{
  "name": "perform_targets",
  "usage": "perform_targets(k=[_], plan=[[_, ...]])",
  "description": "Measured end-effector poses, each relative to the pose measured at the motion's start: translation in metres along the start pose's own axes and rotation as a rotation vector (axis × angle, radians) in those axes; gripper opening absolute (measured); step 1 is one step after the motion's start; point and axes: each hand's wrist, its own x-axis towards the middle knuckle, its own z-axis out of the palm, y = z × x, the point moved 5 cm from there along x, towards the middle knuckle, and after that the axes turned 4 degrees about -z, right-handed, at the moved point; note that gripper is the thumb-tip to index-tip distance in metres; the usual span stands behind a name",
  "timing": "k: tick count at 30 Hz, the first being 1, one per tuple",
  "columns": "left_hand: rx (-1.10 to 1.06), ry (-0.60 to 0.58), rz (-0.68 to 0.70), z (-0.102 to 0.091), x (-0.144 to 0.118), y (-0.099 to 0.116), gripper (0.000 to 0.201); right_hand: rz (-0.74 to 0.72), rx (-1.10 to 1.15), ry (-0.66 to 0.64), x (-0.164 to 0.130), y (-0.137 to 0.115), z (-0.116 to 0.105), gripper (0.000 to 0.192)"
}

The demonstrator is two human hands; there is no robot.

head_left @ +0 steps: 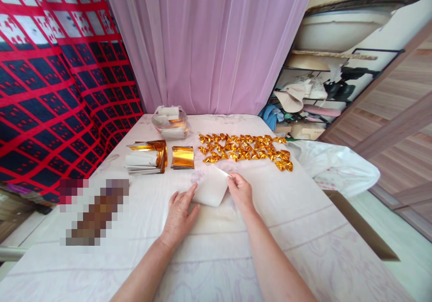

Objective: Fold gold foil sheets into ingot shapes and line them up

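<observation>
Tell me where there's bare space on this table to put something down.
Bare cloth lies along the near edge, below the left hand and right hand. The far half is crowded: gold paper stacks, plastic bag, folded gold pieces.

Pixelated patch on table — contents unreadable; both forearms cut off by bottom edge.

- two bare forearms come in from the bottom edge of the frame, no sleeves anywhere in view
- left hand sits lower centre, no rings, no watch, no wristband that I can spot
- right hand just right of centre, bare as well
- nails look short and plain, though they're pretty small here
</observation>
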Motion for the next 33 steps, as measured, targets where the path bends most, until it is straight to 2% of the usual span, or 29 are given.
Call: perform_targets(k=[6, 12, 17, 20, 24, 26, 27, 30, 33], plan=[[-0.071, -0.031, 0.148, -0.005, -0.003, 0.012, 0.053, -0.023, -0.034, 0.000, 0.000, -0.001, -0.002, 0.036], [-0.075, 0.010, 0.171, -0.016, -0.001, 0.017, 0.028, -0.053, -0.069, -0.016, 0.000, -0.002, -0.001, 0.038], [0.020, 0.078, 0.189, -0.027, -0.003, 0.024, 0.020, -0.099, -0.075, -0.035, -0.004, -0.004, -0.002, 0.037], [0.081, 0.060, 0.264, -0.029, -0.005, 0.033, 0.018, -0.155, -0.078, -0.045, -0.015, -0.008, -0.008, 0.033], [0.102, -0.044, 0.340, -0.023, -0.008, 0.043, 0.017, -0.300, -0.058, -0.150, -0.039, -0.019, -0.018, 0.038], [0.077, -0.085, 0.334, -0.019, -0.009, 0.043, 0.019, -0.511, -0.071, -0.280, -0.055, -0.031, -0.019, 0.052], [0.054, -0.091, 0.322, -0.018, -0.009, 0.042, 0.019, -0.571, -0.092, -0.327, -0.062, -0.035, -0.020, 0.058], [-0.025, -0.048, 0.270, -0.017, -0.009, 0.037, 0.018, -0.667, -0.178, -0.446, -0.078, -0.046, -0.017, 0.065], [-0.050, 0.001, 0.248, -0.018, -0.009, 0.034, 0.019, -0.720, -0.248, -0.461, -0.086, -0.056, -0.012, 0.067]])
